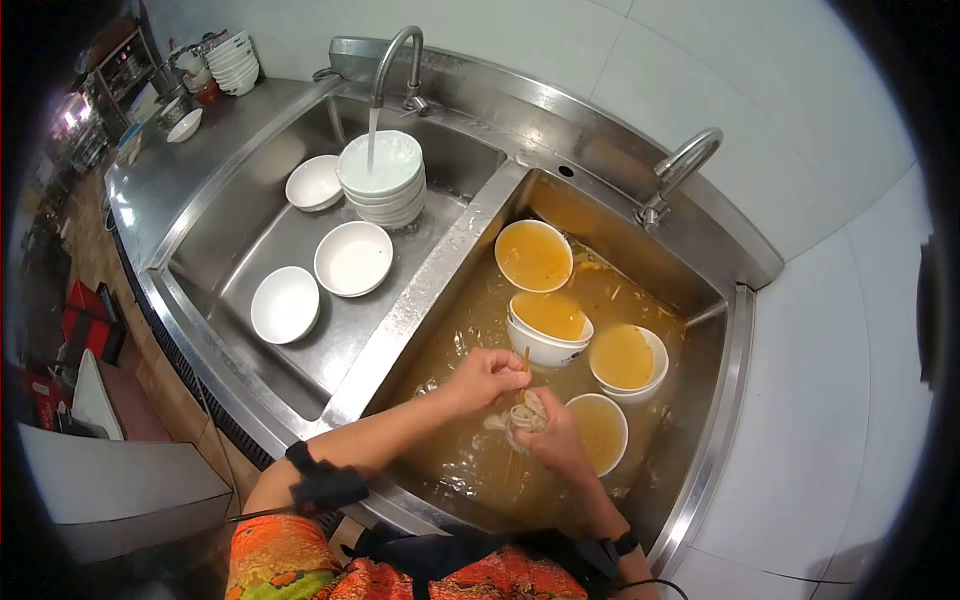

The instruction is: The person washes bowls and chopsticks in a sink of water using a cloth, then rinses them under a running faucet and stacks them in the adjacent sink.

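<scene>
Over the murky right basin, my left hand [490,378] pinches the upper end of a thin brown stick, which looks like a chopstick [526,354]. My right hand [552,436] is closed around a wet, pale, bunched cloth [512,420], wrapped about the same stick below. The stick's lower end points down toward the water. Just beyond my hands, a white bowl [540,350] stacked on another holds orange-brown liquid. A bowl [598,432] lies close to the right of my right hand. Two more filled bowls sit farther off, one nested in another.
In the left basin [230,290], water runs from a tap [400,60] onto a stack of white bowls [385,190]; 3 single bowls lie around it. A second tap [690,165] overhangs the right basin. More stacked bowls [234,65] stand on the left counter.
</scene>
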Motion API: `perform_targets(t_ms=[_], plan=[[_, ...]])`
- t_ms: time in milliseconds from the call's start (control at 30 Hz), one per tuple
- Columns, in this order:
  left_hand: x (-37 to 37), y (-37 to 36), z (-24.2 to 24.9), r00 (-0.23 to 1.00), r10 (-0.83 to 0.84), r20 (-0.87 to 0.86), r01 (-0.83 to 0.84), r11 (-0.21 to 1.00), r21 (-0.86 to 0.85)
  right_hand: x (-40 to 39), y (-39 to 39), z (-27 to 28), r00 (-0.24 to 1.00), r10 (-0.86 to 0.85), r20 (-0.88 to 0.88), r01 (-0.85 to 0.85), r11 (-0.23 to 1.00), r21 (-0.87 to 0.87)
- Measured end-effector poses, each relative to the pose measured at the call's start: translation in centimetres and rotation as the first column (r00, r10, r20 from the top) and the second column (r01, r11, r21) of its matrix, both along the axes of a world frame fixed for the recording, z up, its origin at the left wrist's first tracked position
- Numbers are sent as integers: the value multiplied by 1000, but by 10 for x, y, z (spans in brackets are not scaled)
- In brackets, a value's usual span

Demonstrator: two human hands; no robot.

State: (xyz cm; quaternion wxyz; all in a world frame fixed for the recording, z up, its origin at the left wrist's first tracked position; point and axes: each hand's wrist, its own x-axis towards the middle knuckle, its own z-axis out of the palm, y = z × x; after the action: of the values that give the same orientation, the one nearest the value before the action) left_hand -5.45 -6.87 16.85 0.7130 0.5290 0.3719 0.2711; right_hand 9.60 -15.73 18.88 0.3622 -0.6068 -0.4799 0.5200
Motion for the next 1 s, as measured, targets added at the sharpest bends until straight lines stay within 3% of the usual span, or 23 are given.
perform_targets(t_ms=[33,67,167,300,367,400,467,500,600,633,667,700,733,767,800,833,867,933,1000], plan=[[-3,1,1,996,-91,-7,90,988,-124,0,-4,-3,994,47,103,-48,999,1],[-4,1,-2,996,-92,-6,90,988,-123,1,-7,-5,974,94,206,-95,995,-2],[-6,-3,1,986,-163,-20,163,987,-5,0,-13,-3,986,116,122,-122,991,45],[-28,10,55,993,106,-57,-95,981,167,-1,-17,5,947,177,269,-206,975,82],[-46,19,85,970,243,13,-241,953,182,3,-20,0,844,388,371,-405,914,-34],[-61,24,107,960,280,21,-277,931,237,5,-23,-1,842,388,374,-407,913,-31],[-102,39,124,879,467,99,-468,802,371,9,-32,-6,824,419,381,-407,906,-115],[-114,39,150,795,596,113,-554,637,537,17,-37,-15,825,423,374,-409,905,-120],[-163,49,170,622,769,150,-648,397,650,53,-44,-36,930,283,236,-274,959,-69],[-175,50,167,627,766,145,-644,404,650,63,-43,-35,968,138,209,-122,989,-87],[-186,52,163,626,780,5,-592,471,654,71,-40,-34,982,-16,188,36,994,-107],[-196,55,158,616,776,-136,-539,541,645,76,-38,-28,982,-28,188,49,993,-111],[-201,57,147,601,740,-302,-412,611,676,82,-35,-19,949,-67,309,82,996,-35],[-197,59,136,506,766,-396,-361,605,710,88,-34,-12,897,-115,427,109,993,40],[-194,60,124,485,783,-389,-326,575,750,95,-32,-15,889,-137,437,137,990,32],[-191,62,113,475,793,-382,-286,549,785,104,-31,-23,809,-81,582,50,996,69],[-184,64,108,594,730,-338,-348,612,710,112,-37,-30,698,-31,715,-35,996,77],[-143,63,105,676,678,-290,-424,679,599,107,-43,-34,667,88,740,-43,996,-80],[-99,55,97,779,567,-269,-383,768,513,104,-46,-61,580,258,773,-209,964,-165]])
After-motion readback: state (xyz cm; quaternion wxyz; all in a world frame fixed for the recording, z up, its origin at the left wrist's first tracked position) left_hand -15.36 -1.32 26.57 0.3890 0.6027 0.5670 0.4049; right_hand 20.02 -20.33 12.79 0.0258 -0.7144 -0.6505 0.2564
